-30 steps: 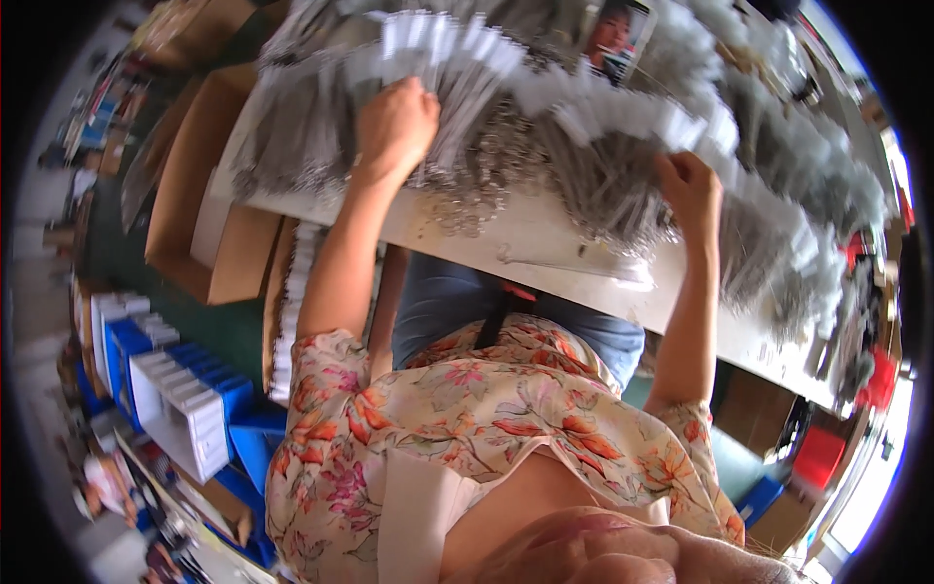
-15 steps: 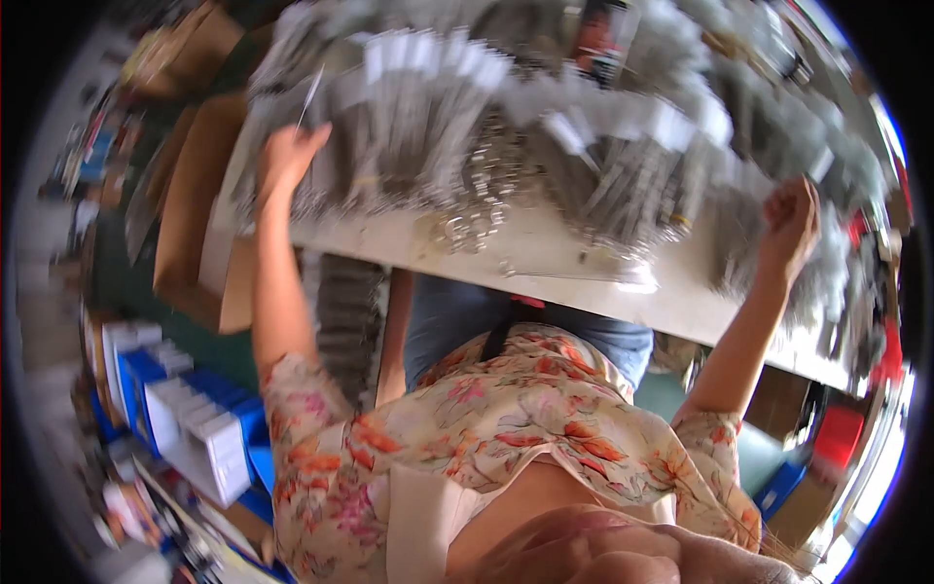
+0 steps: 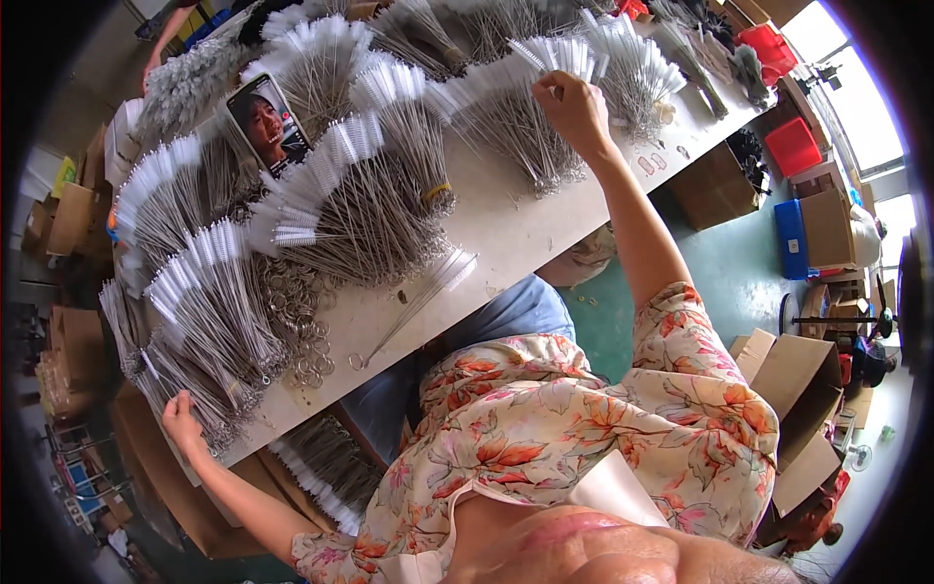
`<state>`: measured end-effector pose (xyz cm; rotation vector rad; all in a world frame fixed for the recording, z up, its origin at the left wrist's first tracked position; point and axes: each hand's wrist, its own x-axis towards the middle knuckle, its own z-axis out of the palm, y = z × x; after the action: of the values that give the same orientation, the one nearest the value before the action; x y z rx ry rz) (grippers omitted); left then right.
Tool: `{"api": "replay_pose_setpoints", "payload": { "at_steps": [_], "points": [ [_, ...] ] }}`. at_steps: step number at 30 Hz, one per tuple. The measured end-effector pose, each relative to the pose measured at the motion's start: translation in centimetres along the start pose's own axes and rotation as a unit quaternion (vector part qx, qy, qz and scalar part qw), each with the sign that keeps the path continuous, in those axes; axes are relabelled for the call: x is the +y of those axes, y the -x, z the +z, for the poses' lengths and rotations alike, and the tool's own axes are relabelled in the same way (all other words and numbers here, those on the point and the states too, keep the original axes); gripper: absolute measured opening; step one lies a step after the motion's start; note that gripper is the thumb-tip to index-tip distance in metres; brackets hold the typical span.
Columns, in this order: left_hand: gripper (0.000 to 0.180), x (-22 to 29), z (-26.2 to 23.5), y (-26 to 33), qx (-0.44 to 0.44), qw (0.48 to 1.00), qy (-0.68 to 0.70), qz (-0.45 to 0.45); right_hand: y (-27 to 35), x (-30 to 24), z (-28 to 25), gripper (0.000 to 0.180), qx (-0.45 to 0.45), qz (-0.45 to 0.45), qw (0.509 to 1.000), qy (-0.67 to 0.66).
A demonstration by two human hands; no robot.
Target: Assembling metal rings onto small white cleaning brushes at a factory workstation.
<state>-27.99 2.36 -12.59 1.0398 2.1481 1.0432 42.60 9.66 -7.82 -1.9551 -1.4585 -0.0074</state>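
Observation:
My right hand [image 3: 574,109] is pinched at a white-bristled wire brush [image 3: 526,54], above a bundle of like brushes [image 3: 516,117] at the table's far middle. Toward the table's left front corner, my left hand [image 3: 182,425] has its fingers closed around the stem of another thin white-tipped brush [image 3: 150,365]. Beside it lies a heap of wire brushes [image 3: 219,302], their looped ends toward me. Loose metal rings [image 3: 300,316] are piled right of that heap. A few brushes [image 3: 413,310] lie apart near the front edge.
More brush bundles cover the white table [image 3: 486,248]. A phone [image 3: 268,125] with a lit screen leans among them. Cardboard boxes [image 3: 715,185] stand beyond the right edge, and a large carton [image 3: 175,487] is below the left corner. Another person's arm [image 3: 167,44] shows at far left.
The view has swung toward the right, so the table now slants. My right hand is now over a brush bundle; my left hand is low beside the left heap, still with a brush.

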Motion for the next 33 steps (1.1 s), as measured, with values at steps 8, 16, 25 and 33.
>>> {"api": "replay_pose_setpoints", "payload": {
  "at_steps": [8,16,25,33],
  "points": [
    [0.012,0.1,-0.1,-0.3,0.062,0.955,-0.227,0.182,-0.9,0.7,0.1,0.022,-0.040,0.031,0.991,0.120],
    [0.026,2.6,-0.6,-0.6,0.180,0.898,-0.351,0.195,-4.8,2.2,-3.3,0.025,0.116,0.019,0.964,-0.237],
    [0.026,4.8,0.8,-0.8,0.263,0.936,-0.065,0.227,-12.7,15.9,-4.5,0.019,0.054,0.068,0.996,-0.009],
    [0.029,5.3,0.7,2.3,0.226,0.955,0.103,0.159,-18.0,17.9,-1.5,0.030,-0.010,0.008,0.985,0.170]
  ]
}}
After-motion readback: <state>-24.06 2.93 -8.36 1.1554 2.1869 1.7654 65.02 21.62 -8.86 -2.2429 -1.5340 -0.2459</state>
